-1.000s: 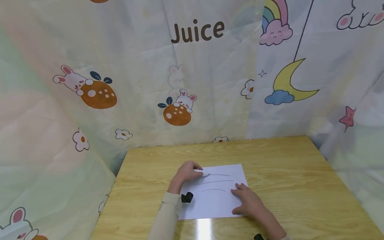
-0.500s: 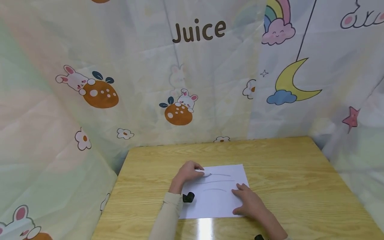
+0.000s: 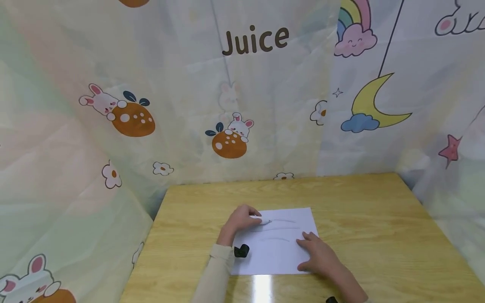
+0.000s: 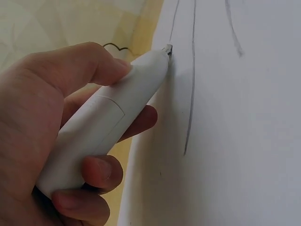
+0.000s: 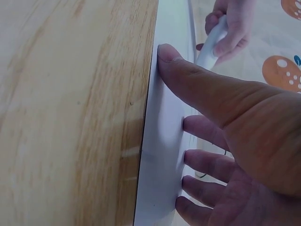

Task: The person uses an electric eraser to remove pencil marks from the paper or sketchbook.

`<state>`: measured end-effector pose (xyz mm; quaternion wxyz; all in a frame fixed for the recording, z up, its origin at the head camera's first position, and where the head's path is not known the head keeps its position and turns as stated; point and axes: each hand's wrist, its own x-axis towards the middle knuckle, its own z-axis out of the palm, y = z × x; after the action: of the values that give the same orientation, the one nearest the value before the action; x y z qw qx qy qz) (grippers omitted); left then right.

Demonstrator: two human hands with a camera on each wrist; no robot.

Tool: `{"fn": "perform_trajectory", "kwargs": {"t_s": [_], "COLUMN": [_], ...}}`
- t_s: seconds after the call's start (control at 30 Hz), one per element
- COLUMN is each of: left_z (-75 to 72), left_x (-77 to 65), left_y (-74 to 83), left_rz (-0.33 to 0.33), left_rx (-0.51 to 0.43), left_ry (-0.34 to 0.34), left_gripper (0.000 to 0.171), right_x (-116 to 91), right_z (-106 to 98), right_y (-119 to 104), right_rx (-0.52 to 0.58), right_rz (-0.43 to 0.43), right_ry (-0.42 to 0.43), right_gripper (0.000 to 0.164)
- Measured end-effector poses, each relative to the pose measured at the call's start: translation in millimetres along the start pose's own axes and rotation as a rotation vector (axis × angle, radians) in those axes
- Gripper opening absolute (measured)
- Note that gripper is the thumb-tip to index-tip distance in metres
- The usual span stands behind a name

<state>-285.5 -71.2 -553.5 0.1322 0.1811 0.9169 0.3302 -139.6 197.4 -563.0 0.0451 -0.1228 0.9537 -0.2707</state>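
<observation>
My left hand (image 3: 240, 219) grips a white electric eraser (image 4: 89, 129), thick and pen-shaped. Its small metal-collared tip (image 4: 168, 48) meets the near end of the topmost grey line on a white sheet of paper (image 3: 273, 261). In the left wrist view the thumb lies along the body and the other fingers curl round it. Two more grey lines (image 4: 193, 89) run across the sheet below that one. My right hand (image 3: 322, 257) rests on the right edge of the paper with fingers spread; in the right wrist view the thumb and fingertips touch the sheet.
Under the paper is a wooden table (image 3: 379, 235), with a bright light reflection at its front. A patterned cloth (image 3: 284, 105) with rabbits, oranges and a moon hangs behind and at the sides. A black wrist camera (image 3: 241, 251) sits at the left cuff.
The head view has shifted slightly, so everything sits a little further right. The eraser's tip has crept slightly right along the top line. The right hand stays in place on the paper.
</observation>
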Motion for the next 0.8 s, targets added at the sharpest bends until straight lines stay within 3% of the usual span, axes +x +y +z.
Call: {"fn": "perform_trajectory", "kwargs": {"t_s": [0.37, 0.6, 0.8], "left_z": [0.1, 3.2, -1.1], "left_x": [1.2, 0.9, -0.7], "left_y": [1.7, 2.8, 6.2], "left_rz": [-0.027, 0.004, 0.01], "left_rx": [0.014, 0.002, 0.044], "left_ry": [0.006, -0.042, 0.013], "left_gripper": [0.016, 0.017, 0.014], "right_x": [-0.5, -4.4, -4.9], "right_z": [3.3, 6.5, 4.5], "right_y": [3.0, 2.7, 4.2], "right_rx": [0.006, 0.016, 0.02], "right_rz": [-0.014, -0.009, -0.023], "right_ry": [0.024, 0.003, 0.032], "right_gripper": [0.074, 0.073, 0.072]}}
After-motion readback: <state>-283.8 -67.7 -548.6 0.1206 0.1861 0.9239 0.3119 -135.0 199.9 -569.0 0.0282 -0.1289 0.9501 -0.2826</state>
